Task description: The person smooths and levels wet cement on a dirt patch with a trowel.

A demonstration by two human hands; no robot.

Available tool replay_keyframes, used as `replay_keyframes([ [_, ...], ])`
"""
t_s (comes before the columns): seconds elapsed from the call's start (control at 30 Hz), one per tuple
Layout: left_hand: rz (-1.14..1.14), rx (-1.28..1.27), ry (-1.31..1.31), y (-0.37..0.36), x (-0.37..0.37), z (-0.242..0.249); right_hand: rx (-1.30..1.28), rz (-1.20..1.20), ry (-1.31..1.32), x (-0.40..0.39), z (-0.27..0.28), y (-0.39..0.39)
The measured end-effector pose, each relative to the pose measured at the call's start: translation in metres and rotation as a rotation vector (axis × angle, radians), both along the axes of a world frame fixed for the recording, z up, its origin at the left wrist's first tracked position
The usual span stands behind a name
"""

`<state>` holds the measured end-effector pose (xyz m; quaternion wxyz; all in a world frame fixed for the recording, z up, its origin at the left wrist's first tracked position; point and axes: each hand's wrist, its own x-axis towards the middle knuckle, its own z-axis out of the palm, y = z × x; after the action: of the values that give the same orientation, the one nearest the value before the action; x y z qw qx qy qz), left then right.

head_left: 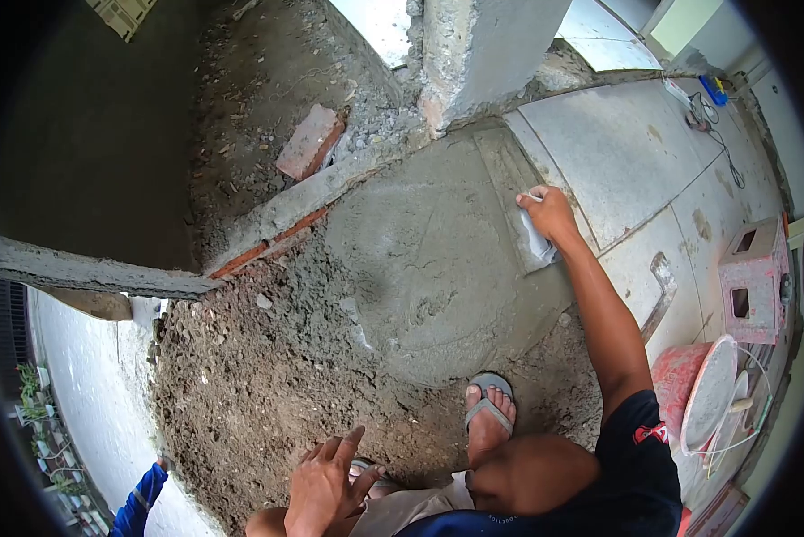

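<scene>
My right hand (pixel 548 217) is closed around the handle of a long, flat float (pixel 502 174) smeared with grey cement. Something white, perhaps plastic, shows on the float beside my fingers. The float lies flat on the wet cement (pixel 420 246), along the edge of the pale floor tiles (pixel 612 166). My left hand (pixel 326 479) hangs in front of my leg, holding nothing, with its fingers apart. Rough soil and rubble (pixel 250 385) lie between it and the smoothed cement. My sandalled foot (pixel 490 407) stands at the cement's near edge.
A low wall (pixel 281 215) and a concrete pillar (pixel 487 54) border the far side, with a brick (pixel 311 141) behind the wall. On the right are a red bucket (pixel 675 380), a pinkish crate (pixel 753 277), a wooden strip (pixel 660 291) and a cable (pixel 733 166). A blue sleeve (pixel 138 506) shows lower left.
</scene>
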<state>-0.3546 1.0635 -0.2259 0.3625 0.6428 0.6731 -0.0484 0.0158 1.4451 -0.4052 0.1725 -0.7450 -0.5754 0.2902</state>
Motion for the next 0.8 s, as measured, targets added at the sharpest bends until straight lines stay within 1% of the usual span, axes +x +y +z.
replay_keyframes([
  [0.03,0.0,0.004,-0.012,-0.001,0.001,-0.002,-0.009,0.0,0.002,-0.005,-0.004,0.004],
  [0.1,0.007,0.005,-0.02,-0.004,0.003,-0.004,0.046,0.064,-0.101,-0.025,-0.007,0.011],
  [0.2,-0.025,-0.025,0.017,-0.007,0.003,-0.007,0.119,0.115,-0.102,-0.073,-0.005,-0.008],
  [0.23,-0.041,-0.019,0.009,-0.009,0.002,-0.01,0.116,0.094,-0.073,-0.08,-0.007,-0.012],
  [0.33,-0.066,0.0,-0.018,-0.015,0.001,-0.021,0.089,0.094,-0.076,-0.088,-0.001,-0.017],
  [0.4,-0.085,0.012,-0.034,-0.017,-0.002,-0.022,0.086,0.079,-0.094,-0.089,-0.008,-0.02],
  [0.47,-0.05,-0.04,-0.039,-0.015,-0.002,-0.02,0.083,0.069,-0.115,-0.088,-0.005,-0.026],
  [0.53,-0.053,-0.011,-0.014,-0.015,-0.003,-0.014,0.105,0.162,-0.149,-0.086,-0.002,-0.035],
  [0.67,-0.028,0.004,0.005,-0.02,0.0,0.003,0.12,0.24,-0.183,-0.11,0.005,-0.051],
  [0.73,-0.03,0.043,-0.026,-0.02,0.005,0.012,0.005,0.3,-0.134,-0.135,0.014,-0.066],
  [0.8,-0.028,0.081,-0.048,-0.019,0.01,0.015,-0.002,0.381,-0.088,-0.157,0.01,-0.08],
])
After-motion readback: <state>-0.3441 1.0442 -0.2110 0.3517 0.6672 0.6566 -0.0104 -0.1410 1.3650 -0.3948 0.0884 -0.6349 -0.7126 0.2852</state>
